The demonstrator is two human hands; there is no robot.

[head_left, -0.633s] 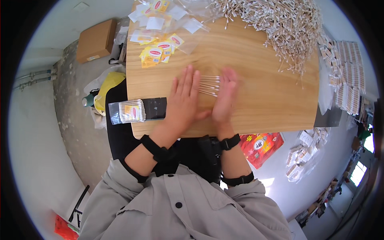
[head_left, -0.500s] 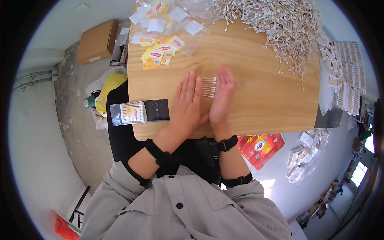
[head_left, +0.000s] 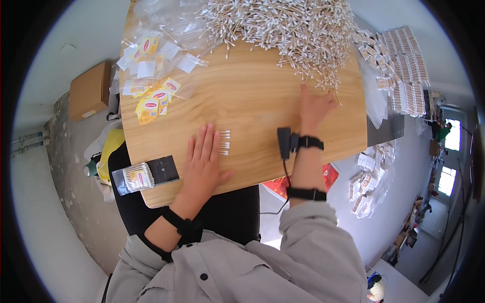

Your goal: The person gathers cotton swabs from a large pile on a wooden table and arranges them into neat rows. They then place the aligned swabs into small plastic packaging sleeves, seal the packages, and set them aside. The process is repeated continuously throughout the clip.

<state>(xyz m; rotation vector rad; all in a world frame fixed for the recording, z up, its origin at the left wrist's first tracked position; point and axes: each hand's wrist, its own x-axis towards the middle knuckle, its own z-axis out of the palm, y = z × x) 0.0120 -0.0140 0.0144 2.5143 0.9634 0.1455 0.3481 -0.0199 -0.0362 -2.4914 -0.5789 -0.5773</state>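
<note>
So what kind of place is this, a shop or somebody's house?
Probably a small packing workshop. There's a big heap of loose cotton swabs on the wooden table, yellow printed cards beside clear plastic bags, and stacks of what look like filled packs beyond.

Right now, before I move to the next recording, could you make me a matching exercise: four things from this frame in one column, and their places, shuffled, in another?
Things
1. Left hand
2. Right hand
3. Yellow cards
4. Bagged swab bundle

Places
A. At the near left corner of the table
B. By the near fringe of the big swab pile
C. Overlapping in a loose heap, near clear plastic bags
D. Just left of the white tips of a short row of swabs

Pairs: 1-D, 2-B, 3-C, 4-A
</note>
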